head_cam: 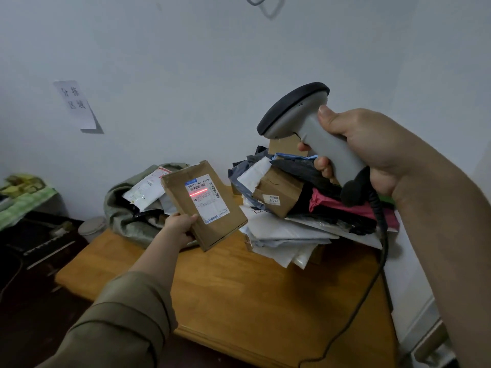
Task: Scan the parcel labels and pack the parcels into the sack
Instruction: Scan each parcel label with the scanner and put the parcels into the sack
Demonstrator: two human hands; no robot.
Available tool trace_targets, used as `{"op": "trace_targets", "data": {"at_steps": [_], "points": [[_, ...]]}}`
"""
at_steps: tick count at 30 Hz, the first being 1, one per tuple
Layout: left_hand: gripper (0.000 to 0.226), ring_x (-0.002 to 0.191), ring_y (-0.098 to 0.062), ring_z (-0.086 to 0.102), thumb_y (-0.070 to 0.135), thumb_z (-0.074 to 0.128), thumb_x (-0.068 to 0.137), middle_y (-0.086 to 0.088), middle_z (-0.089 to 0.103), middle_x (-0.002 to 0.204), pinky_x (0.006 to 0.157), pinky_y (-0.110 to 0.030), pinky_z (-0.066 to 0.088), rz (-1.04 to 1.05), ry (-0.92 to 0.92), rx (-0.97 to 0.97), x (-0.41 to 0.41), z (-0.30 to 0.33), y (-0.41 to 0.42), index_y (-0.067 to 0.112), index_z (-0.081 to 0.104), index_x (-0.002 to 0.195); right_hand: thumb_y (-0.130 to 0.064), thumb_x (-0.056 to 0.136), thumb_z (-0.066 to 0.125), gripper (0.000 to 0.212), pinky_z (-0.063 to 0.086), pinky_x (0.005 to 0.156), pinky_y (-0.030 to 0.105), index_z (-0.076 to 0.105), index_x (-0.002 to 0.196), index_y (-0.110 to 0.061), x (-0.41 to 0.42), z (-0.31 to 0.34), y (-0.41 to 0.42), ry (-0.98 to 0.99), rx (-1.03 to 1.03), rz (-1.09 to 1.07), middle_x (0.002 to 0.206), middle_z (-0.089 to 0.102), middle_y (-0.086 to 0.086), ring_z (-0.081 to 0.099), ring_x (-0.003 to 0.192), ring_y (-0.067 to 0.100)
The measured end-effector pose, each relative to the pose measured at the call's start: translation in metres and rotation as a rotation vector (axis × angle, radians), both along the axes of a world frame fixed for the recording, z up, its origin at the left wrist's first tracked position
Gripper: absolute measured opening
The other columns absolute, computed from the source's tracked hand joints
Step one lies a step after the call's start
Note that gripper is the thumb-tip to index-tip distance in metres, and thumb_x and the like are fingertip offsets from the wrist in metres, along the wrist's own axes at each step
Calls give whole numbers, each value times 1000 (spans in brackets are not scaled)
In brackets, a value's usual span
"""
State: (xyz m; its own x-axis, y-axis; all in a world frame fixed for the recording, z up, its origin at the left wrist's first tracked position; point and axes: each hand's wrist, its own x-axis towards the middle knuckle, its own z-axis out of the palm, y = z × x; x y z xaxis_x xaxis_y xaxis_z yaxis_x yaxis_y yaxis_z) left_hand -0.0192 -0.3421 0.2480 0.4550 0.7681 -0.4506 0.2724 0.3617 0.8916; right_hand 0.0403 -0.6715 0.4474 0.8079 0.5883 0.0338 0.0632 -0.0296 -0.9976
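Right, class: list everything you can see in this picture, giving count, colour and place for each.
Flat parcel: one, brown, held up over the table, red scan line on its label.
Scanner: one, grey, raised at right.
Parcel pile: many, mixed colours, table's far right.
Sack: one, grey-green, table's far left, mailers inside.
Table: one, wooden, centre.
Paper sign: one, white, on wall.
Hands: left hand grips the parcel; right hand grips the scanner.

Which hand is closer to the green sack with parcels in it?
Left. The left hand holds the brown parcel right beside the green sack. The right hand grips the scanner up high, over the parcel pile on the far side.
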Motion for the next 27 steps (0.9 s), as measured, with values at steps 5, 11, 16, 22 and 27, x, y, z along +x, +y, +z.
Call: {"op": "trace_targets", "data": {"at_steps": [5,11,16,22,27], "points": [[40,105,-30,56,2,56,96,-13,59,127,82,-45,49,22,5,7,-26,-4,16,9,49,134,-38,102,48,42,43,48,24,59,116,0,-5,-7,25,88,10,91,87,66,11,50,52,14],[35,99,-29,56,3,57,96,-13,61,124,78,-44,48,40,-11,-4,-51,-11,67,7,51,131,-39,103,46,43,44,47,23,58,112,0,-17,-14,77,155,22,86,88,65,11,50,47,13],[35,104,-32,58,0,57,94,-16,61,121,85,-50,49,80,-95,-98,-64,-24,121,2,51,128,-39,104,44,43,43,49,23,56,116,0,-34,-24,135,270,146,-24,93,62,13,49,49,14],[6,109,-34,52,-4,43,100,-19,53,102,104,-58,38,120,-276,-325,-78,-32,199,-4,47,97,-37,104,43,36,44,52,25,55,111,-3,-68,-39,242,380,165,-1,88,60,13,49,49,15],[8,110,-34,53,-5,46,98,-20,55,98,102,-59,41,129,-277,-382,-80,-44,264,-3,47,90,-39,104,42,38,45,53,26,55,118,-5,-76,-48,304,408,193,6,91,61,12,50,57,15]]}}
